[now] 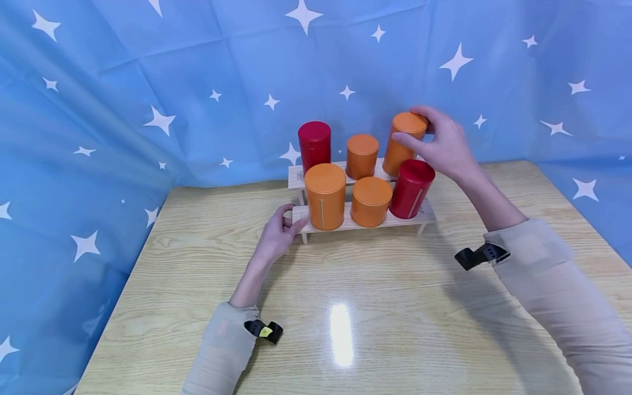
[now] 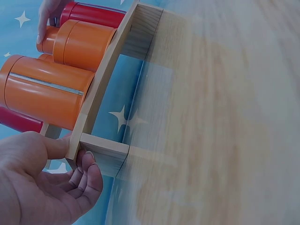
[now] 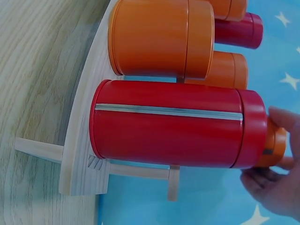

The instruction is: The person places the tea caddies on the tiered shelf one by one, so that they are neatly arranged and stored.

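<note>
A two-tier wooden rack (image 1: 424,215) carries lidded cylindrical canisters. My right hand (image 1: 446,145) grips the lid end of a tall orange canister (image 1: 395,156) at the right of the back tier. With thumb and fingers, my left hand (image 1: 278,233) pinches the left end of the front tier (image 2: 89,123). On the back tier also stand a tall red canister (image 1: 315,145) and a short orange canister (image 1: 362,160). The front tier bears a large orange canister (image 1: 325,206), a short orange canister (image 1: 371,207) and a red canister (image 3: 164,133), which mostly hides the gripped canister in the right wrist view.
The rack stands near the back edge of a light wood-grain table (image 1: 197,274). Behind and left of it hangs a blue cloth (image 1: 197,66) with white stars. A bright light reflection (image 1: 341,334) lies on the tabletop. Each sleeve has a black wrist device (image 1: 481,255).
</note>
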Available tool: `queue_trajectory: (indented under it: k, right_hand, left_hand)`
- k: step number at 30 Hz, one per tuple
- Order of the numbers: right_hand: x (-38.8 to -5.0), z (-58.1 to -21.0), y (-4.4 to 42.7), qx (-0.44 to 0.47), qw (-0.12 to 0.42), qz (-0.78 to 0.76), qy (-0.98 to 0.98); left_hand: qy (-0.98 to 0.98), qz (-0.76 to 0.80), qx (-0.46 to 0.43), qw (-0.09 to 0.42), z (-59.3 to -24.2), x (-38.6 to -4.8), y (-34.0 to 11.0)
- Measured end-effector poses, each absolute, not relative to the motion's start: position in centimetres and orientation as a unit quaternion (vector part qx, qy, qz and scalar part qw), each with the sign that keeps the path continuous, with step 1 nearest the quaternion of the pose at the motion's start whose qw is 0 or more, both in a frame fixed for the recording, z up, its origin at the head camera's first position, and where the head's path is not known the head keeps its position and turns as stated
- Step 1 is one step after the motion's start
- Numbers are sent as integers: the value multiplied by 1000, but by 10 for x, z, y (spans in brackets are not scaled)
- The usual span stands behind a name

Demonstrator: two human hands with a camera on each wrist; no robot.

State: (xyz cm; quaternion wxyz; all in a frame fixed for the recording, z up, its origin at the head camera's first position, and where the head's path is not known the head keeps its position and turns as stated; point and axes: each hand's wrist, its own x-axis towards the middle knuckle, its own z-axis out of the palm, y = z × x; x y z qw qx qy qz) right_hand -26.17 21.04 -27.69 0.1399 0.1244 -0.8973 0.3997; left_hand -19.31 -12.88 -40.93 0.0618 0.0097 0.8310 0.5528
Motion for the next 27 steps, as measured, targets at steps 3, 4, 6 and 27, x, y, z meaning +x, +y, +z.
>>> queue_trajectory:
  k: [3,4,6,27]
  right_hand:
    - [-262,-277,211,127,138,397,-898]
    - [-263,-277,211,127,138,397,-898]
    - [-263,-277,212,129,137,397,-898]
    - [-258,-282,223,135,82,446,-881]
  left_hand:
    - [831,552,11,62,-409,-193,-128]
    - [831,552,11,63,-409,-193,-128]
    - [832,551,10,62,-409,-194,-128]
    - [837,547,5,18,-409,-195,-139]
